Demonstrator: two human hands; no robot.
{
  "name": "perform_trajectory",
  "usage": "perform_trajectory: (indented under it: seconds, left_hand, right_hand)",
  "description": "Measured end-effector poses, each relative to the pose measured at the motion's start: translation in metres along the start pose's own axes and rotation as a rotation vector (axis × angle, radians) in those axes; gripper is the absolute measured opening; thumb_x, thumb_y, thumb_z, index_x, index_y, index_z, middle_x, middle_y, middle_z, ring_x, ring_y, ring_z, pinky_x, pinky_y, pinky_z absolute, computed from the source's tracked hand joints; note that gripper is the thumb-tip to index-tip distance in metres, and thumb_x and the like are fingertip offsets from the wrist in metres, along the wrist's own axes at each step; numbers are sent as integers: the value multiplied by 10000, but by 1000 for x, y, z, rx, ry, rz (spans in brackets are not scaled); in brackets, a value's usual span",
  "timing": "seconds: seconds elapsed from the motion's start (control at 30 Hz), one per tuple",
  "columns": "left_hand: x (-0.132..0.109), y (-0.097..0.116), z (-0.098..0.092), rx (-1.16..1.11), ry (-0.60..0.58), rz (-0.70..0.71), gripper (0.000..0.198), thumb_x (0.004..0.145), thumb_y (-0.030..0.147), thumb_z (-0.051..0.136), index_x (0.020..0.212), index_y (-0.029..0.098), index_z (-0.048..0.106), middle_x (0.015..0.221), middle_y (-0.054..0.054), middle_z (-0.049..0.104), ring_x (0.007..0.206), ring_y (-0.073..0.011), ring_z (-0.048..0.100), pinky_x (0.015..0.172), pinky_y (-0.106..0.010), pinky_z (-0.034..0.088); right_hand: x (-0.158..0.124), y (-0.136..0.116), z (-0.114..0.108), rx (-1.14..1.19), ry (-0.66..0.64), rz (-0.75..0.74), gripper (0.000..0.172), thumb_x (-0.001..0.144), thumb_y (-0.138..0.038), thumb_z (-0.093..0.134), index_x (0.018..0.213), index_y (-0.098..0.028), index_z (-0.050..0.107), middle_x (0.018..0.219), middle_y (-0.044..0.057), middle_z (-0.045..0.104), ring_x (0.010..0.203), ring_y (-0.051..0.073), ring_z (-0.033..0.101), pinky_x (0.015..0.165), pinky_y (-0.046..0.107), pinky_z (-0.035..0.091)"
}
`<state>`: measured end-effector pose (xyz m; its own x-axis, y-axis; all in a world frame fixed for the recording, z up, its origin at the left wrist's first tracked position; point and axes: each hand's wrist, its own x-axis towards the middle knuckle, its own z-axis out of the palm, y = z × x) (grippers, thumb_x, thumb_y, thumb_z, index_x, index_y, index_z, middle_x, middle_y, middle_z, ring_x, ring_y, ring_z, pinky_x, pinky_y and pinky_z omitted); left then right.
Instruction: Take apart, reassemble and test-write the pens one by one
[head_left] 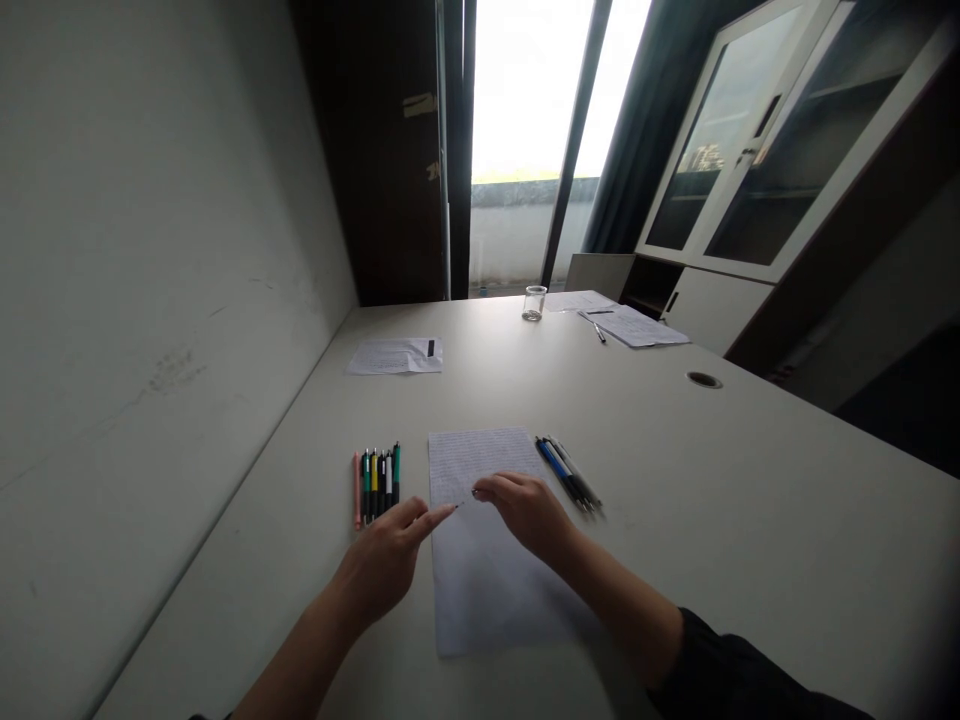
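Observation:
Above a sheet of lined paper, my two hands face each other with a small gap between the fingertips. My left hand is closed in a pinch, index finger and thumb pointing right. A thin dark-tipped piece juts from its fingertips; the rest is hidden by the fingers. My right hand is also pinched closed, its fingers bent toward the left. Something tiny and shiny shows at its fingertips, too small to name. Left of the paper lies a row of several pens; several blue and grey pens lie on the right.
A white table meets a wall on the left. Farther back are a printed sheet, a drinking glass, a stack of papers and a pen. A round cable hole sits at right.

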<state>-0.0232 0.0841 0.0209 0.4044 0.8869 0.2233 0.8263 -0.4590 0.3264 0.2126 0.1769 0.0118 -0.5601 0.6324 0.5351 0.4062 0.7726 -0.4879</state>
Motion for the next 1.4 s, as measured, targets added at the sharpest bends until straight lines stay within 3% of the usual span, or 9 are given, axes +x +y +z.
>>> perform_trajectory:
  seconds: [0.1, 0.3, 0.47, 0.67, 0.97, 1.17, 1.4]
  left_hand:
    - [0, -2, 1, -8, 54, -10, 568, 955, 18, 357, 1434, 317, 416, 1082, -40, 592, 882, -158, 605, 761, -284, 559]
    - [2, -5, -1, 8, 173, -46, 574, 934, 16, 395, 1435, 296, 418, 1073, -49, 598, 942, -174, 615, 828, -296, 554]
    - [3, -4, -2, 33, 172, -51, 574, 928, 16, 399, 1425, 300, 430, 1067, -42, 603, 938, -168, 625, 803, -269, 557]
    - [4, -3, -2, 42, 165, -50, 584, 922, 3, 401, 1417, 310, 435, 1056, -38, 601, 922, -164, 624, 824, -279, 549]
    - [2, -3, -2, 9, 155, -47, 570, 930, 13, 373, 1426, 288, 429, 1079, -51, 598, 897, -156, 604, 816, -293, 551]
    - [2, -4, 3, 23, 126, -14, 559, 934, 22, 397, 1412, 306, 450, 1058, -41, 608, 854, -145, 601, 748, -261, 546]
    - [2, -4, 5, -23, 107, 39, 563, 949, 31, 397, 1429, 324, 432, 1066, -42, 603, 880, -147, 605, 784, -277, 541]
  right_hand:
    - [1, 5, -1, -41, -21, 19, 82, 930, -154, 619, 952, -184, 692, 873, 42, 729, 786, 167, 670, 743, 265, 496]
    - [0, -1, -1, -275, -282, -86, 129, 930, -120, 597, 987, -194, 687, 915, 44, 694, 849, 188, 619, 756, 290, 493]
    - [2, -8, -5, -404, -435, -139, 199, 901, -32, 554, 986, -165, 675, 925, 62, 656, 856, 199, 578, 733, 298, 493]
    - [3, -15, -6, -397, -481, -188, 256, 914, -37, 526, 1090, -155, 668, 966, 71, 640, 883, 208, 562, 756, 303, 501]
    - [1, -8, -4, -331, -401, -221, 321, 924, -44, 530, 1201, -166, 637, 998, 79, 660, 908, 211, 571, 774, 320, 523]
    - [0, -3, 4, -85, -132, -95, 193, 962, -233, 581, 1132, -191, 663, 974, 82, 698, 904, 204, 626, 811, 332, 529]
    - [2, -12, 4, 109, -60, -67, 156, 975, -265, 565, 985, -194, 703, 876, 59, 706, 826, 176, 641, 778, 303, 508]
